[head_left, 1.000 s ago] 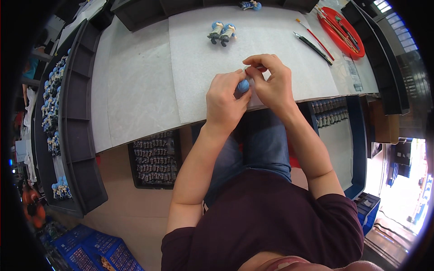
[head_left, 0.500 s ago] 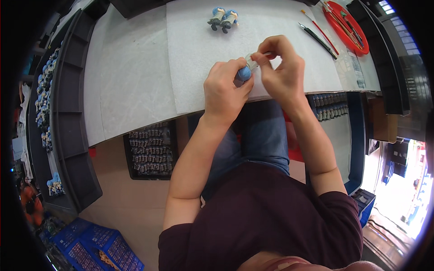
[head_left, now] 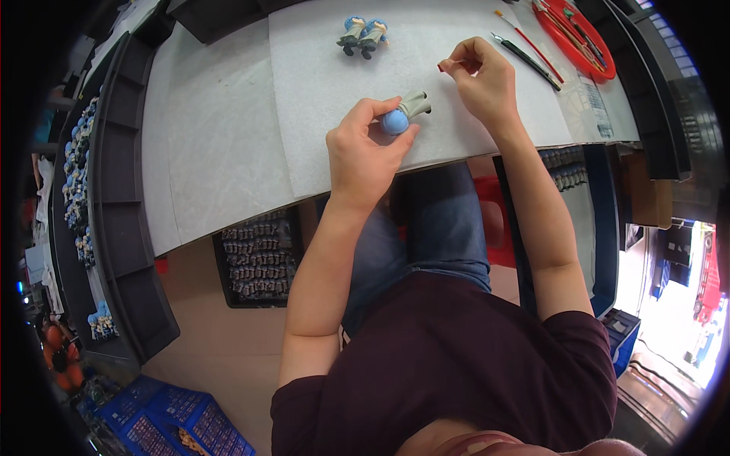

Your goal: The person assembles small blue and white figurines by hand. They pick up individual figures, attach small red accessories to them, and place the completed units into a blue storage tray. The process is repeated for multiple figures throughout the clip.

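Observation:
My left hand grips a small figurine by its round blue head, over the near part of the white sheet. The figurine's pale grey-green body points away to the right, with dark feet at the end. Apart from it, to the right and farther off, my right hand is closed in a pinch. A small red tip shows at its fingertips; the rest of that thing is hidden by the fingers. Two similar figurines with blue heads and dark shoes lie side by side at the far side of the sheet.
A black pen-like tool and a thin red brush lie at the right, beside a red dish of brushes. Black trays line the left. Below the table are a tray of figurines and another tray.
My right hand has drawn away from the figurine, with a red-tipped thing in its pinch. The left hand keeps hold of the figurine, whose body is now more exposed.

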`<state>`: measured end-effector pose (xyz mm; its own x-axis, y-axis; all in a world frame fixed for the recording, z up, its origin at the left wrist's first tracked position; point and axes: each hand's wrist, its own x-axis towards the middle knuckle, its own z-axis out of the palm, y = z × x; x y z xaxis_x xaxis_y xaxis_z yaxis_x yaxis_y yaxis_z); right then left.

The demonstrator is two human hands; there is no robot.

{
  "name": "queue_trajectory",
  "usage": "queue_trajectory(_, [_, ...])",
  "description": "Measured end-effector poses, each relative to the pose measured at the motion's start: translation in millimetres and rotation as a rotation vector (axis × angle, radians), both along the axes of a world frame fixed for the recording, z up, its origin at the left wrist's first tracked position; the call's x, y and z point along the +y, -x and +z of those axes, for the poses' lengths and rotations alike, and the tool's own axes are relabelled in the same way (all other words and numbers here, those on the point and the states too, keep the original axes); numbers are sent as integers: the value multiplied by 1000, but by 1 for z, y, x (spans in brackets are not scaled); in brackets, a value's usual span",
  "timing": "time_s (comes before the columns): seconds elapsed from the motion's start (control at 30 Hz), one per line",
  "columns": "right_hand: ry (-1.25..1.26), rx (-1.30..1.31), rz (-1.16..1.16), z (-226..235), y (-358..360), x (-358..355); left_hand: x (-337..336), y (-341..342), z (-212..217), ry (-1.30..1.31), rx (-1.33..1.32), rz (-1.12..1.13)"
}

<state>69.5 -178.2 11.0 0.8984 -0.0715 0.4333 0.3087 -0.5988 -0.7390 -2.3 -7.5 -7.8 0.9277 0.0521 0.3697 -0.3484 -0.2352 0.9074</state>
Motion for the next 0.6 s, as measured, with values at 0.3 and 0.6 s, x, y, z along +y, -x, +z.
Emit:
queue_trajectory(0.3, [-150,-98,196,-3,55,35,-6,-1,-9,-70,-93,94])
queue_trajectory(0.6, [-102,6,12,-6,18,8,-5,-3,-13,-25,-82,1])
